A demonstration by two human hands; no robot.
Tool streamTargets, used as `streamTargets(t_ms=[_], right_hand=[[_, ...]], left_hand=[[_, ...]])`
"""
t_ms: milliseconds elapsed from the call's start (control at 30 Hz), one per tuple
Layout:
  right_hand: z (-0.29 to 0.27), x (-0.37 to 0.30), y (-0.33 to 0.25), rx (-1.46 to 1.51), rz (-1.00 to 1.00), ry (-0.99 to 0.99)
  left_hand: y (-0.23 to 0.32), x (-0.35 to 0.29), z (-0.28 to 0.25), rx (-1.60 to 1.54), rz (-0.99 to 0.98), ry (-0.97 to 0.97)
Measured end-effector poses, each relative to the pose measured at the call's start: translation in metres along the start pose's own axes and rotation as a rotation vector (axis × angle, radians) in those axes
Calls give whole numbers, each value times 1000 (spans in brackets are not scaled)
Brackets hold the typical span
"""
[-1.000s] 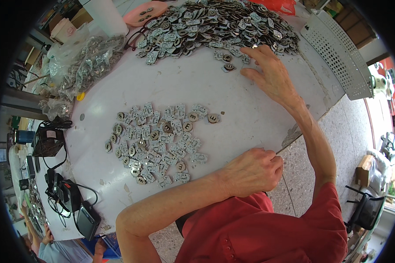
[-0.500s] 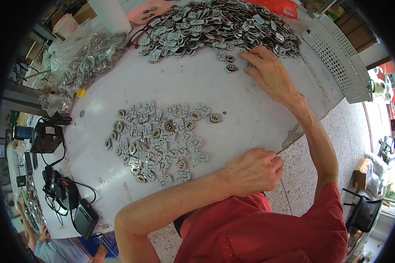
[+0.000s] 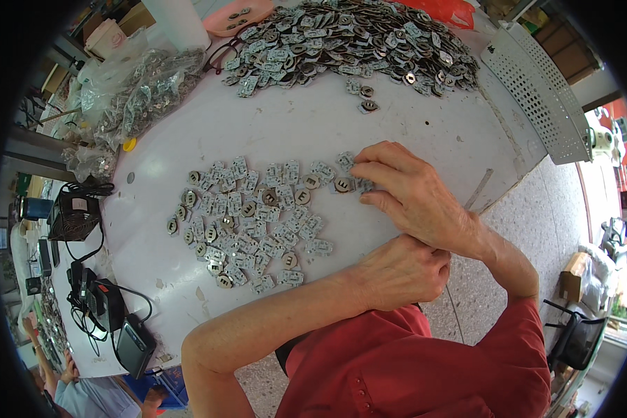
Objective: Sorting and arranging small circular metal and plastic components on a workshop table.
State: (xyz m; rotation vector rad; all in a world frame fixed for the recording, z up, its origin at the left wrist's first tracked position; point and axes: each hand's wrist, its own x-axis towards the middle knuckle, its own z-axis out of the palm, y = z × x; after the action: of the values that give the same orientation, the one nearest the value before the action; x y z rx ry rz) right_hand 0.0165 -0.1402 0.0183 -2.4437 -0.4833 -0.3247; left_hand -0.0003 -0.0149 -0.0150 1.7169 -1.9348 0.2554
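Observation:
Small circuit boards (image 3: 247, 244), several with round coin cells on them, lie spread in a loose cluster on the white table. My right hand (image 3: 414, 198) is over the cluster's right end, its thumb and fingers closed around a small circuit board (image 3: 364, 184) at the fingertips. Beside those fingers lie another board (image 3: 345, 161) and a board with a coin cell (image 3: 342, 184). My left hand (image 3: 407, 272) rests as a fist near the table's front edge, just below the right wrist; what it holds, if anything, is hidden.
A large heap of similar boards (image 3: 348, 42) covers the far side, with two or three loose ones before it. A white perforated basket (image 3: 536, 90) stands far right. Clear plastic bags of parts (image 3: 139, 90) lie far left; black power adapters with cables (image 3: 108, 306) sit left.
My right hand has come from the far heap back toward me, to the right end of the near cluster. Boards now show at its fingertips there. My left fist has stayed put.

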Motion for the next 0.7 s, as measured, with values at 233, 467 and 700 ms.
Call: streamTargets(t_ms=[233,467,700], right_hand=[[-4,51,68,-208,23,225],[-5,21,67,-258,24,243],[6,3,28,-136,5,172]], left_hand=[[-1,1,2,-65,5,-47],[0,-2,1,-38,7,-57],[-1,-1,3,-15,2,-34]])
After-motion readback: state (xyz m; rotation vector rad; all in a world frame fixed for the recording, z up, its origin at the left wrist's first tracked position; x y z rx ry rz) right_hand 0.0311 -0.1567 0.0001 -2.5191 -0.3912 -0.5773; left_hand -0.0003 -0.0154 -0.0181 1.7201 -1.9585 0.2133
